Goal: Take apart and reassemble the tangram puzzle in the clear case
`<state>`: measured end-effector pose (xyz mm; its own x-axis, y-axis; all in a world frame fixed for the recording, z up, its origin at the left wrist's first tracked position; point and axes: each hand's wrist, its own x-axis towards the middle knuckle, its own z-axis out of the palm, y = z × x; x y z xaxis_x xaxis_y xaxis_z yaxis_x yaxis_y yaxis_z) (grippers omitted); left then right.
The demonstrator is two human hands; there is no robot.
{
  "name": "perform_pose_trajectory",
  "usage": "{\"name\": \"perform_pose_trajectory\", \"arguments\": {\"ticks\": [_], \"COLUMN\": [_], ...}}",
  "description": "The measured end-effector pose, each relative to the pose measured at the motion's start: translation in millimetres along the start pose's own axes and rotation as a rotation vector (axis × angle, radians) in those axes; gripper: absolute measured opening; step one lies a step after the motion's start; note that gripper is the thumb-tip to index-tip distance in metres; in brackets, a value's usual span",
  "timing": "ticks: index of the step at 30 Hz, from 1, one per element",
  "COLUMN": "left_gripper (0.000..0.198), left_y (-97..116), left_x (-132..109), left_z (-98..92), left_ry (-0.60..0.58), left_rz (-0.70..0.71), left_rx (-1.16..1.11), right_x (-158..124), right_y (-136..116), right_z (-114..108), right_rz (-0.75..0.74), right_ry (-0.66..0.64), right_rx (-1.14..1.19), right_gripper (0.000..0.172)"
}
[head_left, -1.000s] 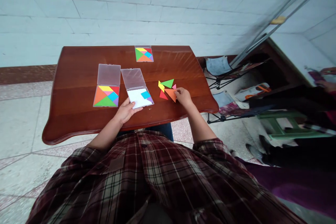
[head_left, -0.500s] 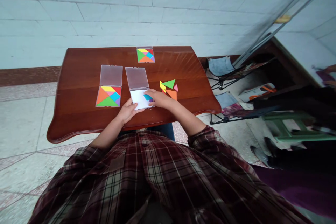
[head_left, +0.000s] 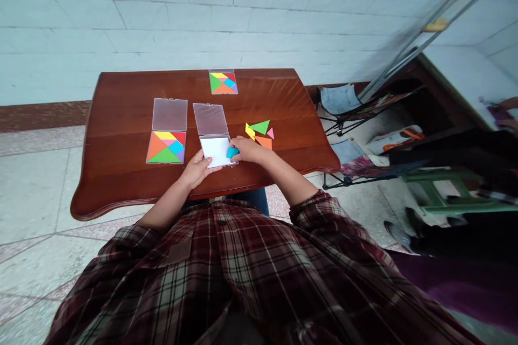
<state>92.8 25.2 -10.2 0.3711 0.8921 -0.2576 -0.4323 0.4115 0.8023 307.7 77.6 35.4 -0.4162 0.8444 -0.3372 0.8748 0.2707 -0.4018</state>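
An open clear case with a white tray point(head_left: 216, 151) lies near the front edge of the wooden table point(head_left: 121, 183). My left hand point(head_left: 197, 168) grips the tray's near left corner. My right hand point(head_left: 247, 149) rests at the tray's right edge, its fingers pinched on a blue tangram piece point(head_left: 231, 152). Just right of that hand lie loose pieces: a green triangle point(head_left: 260, 127), a yellow piece point(head_left: 250, 131), a pink triangle point(head_left: 271, 133) and an orange piece point(head_left: 264, 142).
A second open case with a full coloured tangram point(head_left: 166, 146) lies left of the tray. A third tangram set point(head_left: 223, 82) sits at the table's far edge. Folding chairs, a green stool and bags stand on the floor to the right.
My right hand left the loose pieces and moved left to the white tray, where it now pinches the blue piece. The red piece no longer shows. My left hand stayed on the tray.
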Motion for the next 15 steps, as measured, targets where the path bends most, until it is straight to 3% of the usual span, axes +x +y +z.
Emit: {"name": "perform_pose_trajectory", "arguments": {"ticks": [7, 15], "left_gripper": [0.051, 0.052], "left_y": [0.3, 0.0], "left_x": [1.2, 1.5], "left_z": [0.2, -0.7], "left_ry": [0.016, 0.023], "left_rz": [0.002, 0.002], "left_rx": [-0.001, 0.010], "right_x": [-1.6, -0.8], "right_y": [-6.8, -11.0], "right_z": [-1.7, -5.6], "right_rz": [-0.060, 0.020], "right_ry": [-0.013, -0.030], "right_rx": [-0.006, -0.065], "right_gripper": [0.043, 0.050]}}
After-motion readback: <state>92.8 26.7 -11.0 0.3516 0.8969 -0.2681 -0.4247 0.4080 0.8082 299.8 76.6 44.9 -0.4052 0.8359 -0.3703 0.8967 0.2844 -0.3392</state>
